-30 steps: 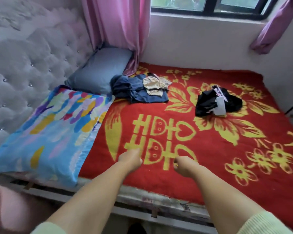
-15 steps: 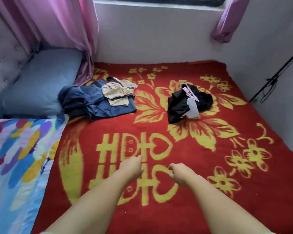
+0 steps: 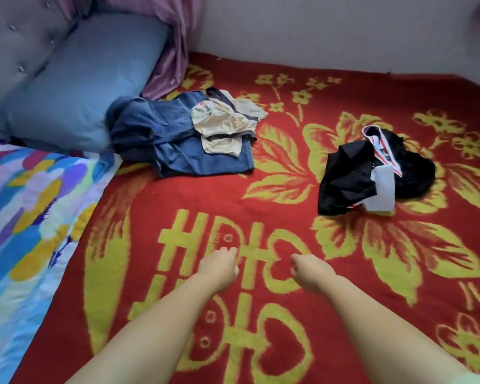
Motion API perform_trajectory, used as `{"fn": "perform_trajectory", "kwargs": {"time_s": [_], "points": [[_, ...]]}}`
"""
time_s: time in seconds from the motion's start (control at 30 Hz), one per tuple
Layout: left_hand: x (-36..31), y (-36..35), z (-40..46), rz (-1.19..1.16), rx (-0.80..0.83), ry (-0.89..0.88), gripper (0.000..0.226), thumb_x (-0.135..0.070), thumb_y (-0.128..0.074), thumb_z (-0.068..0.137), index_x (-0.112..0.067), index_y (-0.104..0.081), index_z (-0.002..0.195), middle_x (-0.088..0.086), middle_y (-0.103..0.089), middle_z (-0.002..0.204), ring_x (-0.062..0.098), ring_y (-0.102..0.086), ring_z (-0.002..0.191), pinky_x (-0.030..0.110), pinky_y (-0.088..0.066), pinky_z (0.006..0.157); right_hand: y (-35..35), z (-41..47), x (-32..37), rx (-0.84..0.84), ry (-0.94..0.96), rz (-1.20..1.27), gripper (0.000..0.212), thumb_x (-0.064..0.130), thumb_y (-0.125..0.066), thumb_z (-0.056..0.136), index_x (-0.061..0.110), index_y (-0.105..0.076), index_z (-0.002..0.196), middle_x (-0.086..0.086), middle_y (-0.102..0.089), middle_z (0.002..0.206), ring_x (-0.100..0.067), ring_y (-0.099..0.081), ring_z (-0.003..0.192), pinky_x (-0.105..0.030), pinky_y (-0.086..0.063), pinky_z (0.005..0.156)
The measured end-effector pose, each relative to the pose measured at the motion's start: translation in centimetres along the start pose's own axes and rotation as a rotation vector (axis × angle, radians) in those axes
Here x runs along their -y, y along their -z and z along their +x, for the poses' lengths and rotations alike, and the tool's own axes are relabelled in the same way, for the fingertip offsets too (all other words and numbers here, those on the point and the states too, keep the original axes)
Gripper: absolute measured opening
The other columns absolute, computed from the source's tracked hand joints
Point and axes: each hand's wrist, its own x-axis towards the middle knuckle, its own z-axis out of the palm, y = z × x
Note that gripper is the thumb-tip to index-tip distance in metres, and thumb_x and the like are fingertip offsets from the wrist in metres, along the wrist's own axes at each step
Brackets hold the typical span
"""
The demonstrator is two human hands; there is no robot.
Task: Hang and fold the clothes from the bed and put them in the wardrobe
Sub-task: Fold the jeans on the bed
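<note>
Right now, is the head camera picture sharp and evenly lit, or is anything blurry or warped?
Head view: soft, even daylight, no glare; the black clothes lose detail in darkness; slight motion softness on both hands, left and right; wide-angle bending towards the edges.

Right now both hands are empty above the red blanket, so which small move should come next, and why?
Probably reach the left hand forward to the beige garment. It lies on top of the blue denim clothes, so it must come off first. Both hands hold nothing, fingers loosely curled; the right hand could later take the black pile.
</note>
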Motion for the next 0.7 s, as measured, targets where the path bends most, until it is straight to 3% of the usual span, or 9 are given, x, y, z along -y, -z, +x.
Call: {"fn": "perform_trajectory", "kwargs": {"time_s": [0.13, 0.23, 0.3, 0.37, 0.43, 0.53, 0.7], "points": [[5.5, -2.5, 5.7, 0.015, -0.094, 0.100, 0.047, -0.032, -0.039, 0.098, -0.017, -0.031, 0.142, 0.007, -0.042, 0.139, 0.025, -0.041, 0.127, 0.040, -0.039, 0.097, 0.0, 8.1, 3.6, -0.096, 0.057, -0.048, 0.031, 0.019, -0.034, 0.098, 0.013, -0.053, 0.121, -0.008, -0.060, 0.117, -0.026, -0.060, 0.096, -0.033, -0.050, 0.071], [11.6, -4.4, 9.0, 0.033, -0.169, 0.261, 0.056, -0.040, -0.031, 0.100, -0.022, -0.015, 0.151, 0.006, -0.017, 0.157, 0.020, -0.013, 0.145, 0.046, -0.014, 0.115, 0.2, 13.8, 7.8, -0.244, 0.136, -0.068, 0.025, 0.019, -0.036, 0.096, 0.012, -0.056, 0.110, -0.008, -0.061, 0.111, -0.029, -0.059, 0.098, -0.035, -0.049, 0.073], [15.5, -6.7, 9.9, -0.018, -0.147, 0.368, 0.059, -0.044, -0.024, 0.101, -0.026, -0.003, 0.152, 0.000, 0.001, 0.161, 0.018, 0.004, 0.147, 0.053, -0.004, 0.116, 0.4, 16.8, 11.0, -0.299, 0.203, -0.070, 0.023, 0.018, -0.038, 0.094, 0.011, -0.056, 0.107, -0.008, -0.060, 0.110, -0.031, -0.058, 0.099, -0.036, -0.048, 0.075], [18.3, -9.5, 10.3, -0.022, -0.167, 0.345, 0.061, -0.049, -0.020, 0.100, -0.029, 0.006, 0.151, -0.003, 0.013, 0.159, 0.017, 0.015, 0.146, 0.057, 0.001, 0.115, 0.8, 19.9, 14.4, -0.338, 0.263, -0.079, 0.025, 0.017, -0.040, 0.094, 0.010, -0.057, 0.110, -0.009, -0.057, 0.110, -0.033, -0.057, 0.102, -0.038, -0.047, 0.078], [19.6, -11.6, 10.4, 0.016, -0.281, 0.256, 0.061, -0.049, -0.020, 0.098, -0.028, -0.003, 0.152, 0.000, 0.005, 0.160, 0.019, 0.010, 0.147, 0.058, 0.004, 0.113, 1.2, 23.0, 17.3, -0.377, 0.328, -0.092, 0.026, 0.018, -0.043, 0.093, 0.010, -0.057, 0.113, -0.011, -0.054, 0.113, -0.035, -0.056, 0.105, -0.040, -0.047, 0.080], [20.5, -13.4, 11.0, 0.020, -0.450, 0.213, 0.061, -0.043, -0.030, 0.090, -0.022, -0.032, 0.147, 0.005, -0.025, 0.156, 0.022, -0.016, 0.144, 0.058, -0.006, 0.112, 2.0, 28.0, 21.3, -0.417, 0.418, -0.089, 0.040, 0.015, -0.046, 0.090, 0.013, -0.048, 0.129, -0.012, -0.044, 0.132, -0.035, -0.047, 0.118, -0.042, -0.045, 0.089], [20.7, -14.1, 11.0, 0.035, -0.507, 0.186, 0.061, -0.041, -0.034, 0.087, -0.022, -0.028, 0.145, 0.007, -0.028, 0.155, 0.024, -0.018, 0.143, 0.058, -0.008, 0.112, 5.5, 34.4, 25.4, -0.429, 0.415, -0.061, 0.082, 0.027, -0.062, 0.086, 0.019, -0.012, 0.152, -0.012, -0.013, 0.157, -0.029, -0.019, 0.143, -0.043, -0.025, 0.113]]}}
